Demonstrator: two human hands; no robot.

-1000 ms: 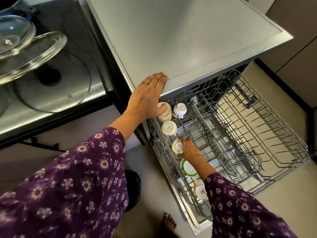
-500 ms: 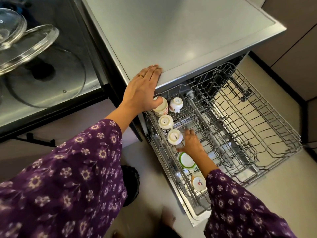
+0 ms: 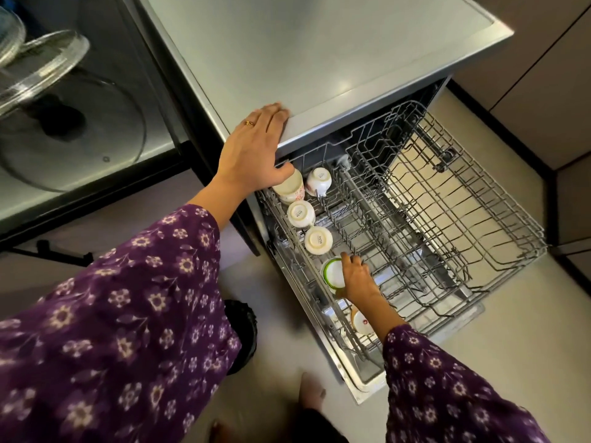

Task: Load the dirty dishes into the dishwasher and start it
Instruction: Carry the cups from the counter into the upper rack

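Observation:
The dishwasher's upper wire rack [image 3: 463,219] is pulled out over the floor. Along its left side stand several upturned white cups: one [image 3: 289,188] under my left thumb, one [image 3: 318,180] beside it, then two more [image 3: 300,212] [image 3: 318,239] nearer me. My right hand [image 3: 355,278] reaches into the rack, its fingers curled round the right edge of a green-rimmed cup [image 3: 332,271]. Just below my wrist sits a cup with a red mark [image 3: 361,322]. My left hand [image 3: 256,148] lies flat on the front edge of the dishwasher's grey top [image 3: 319,59].
The right two thirds of the rack hold only bare wire tines. Glass pot lids [image 3: 48,62] lie on the stove top at the left. A dark object [image 3: 243,330] stands on the floor by my bare foot [image 3: 311,391]. Cabinet fronts [image 3: 543,75] close off the right.
My right hand has left the labelled white cup and moved toward me onto the green-rimmed cup. My left hand has stayed on the dishwasher's top edge.

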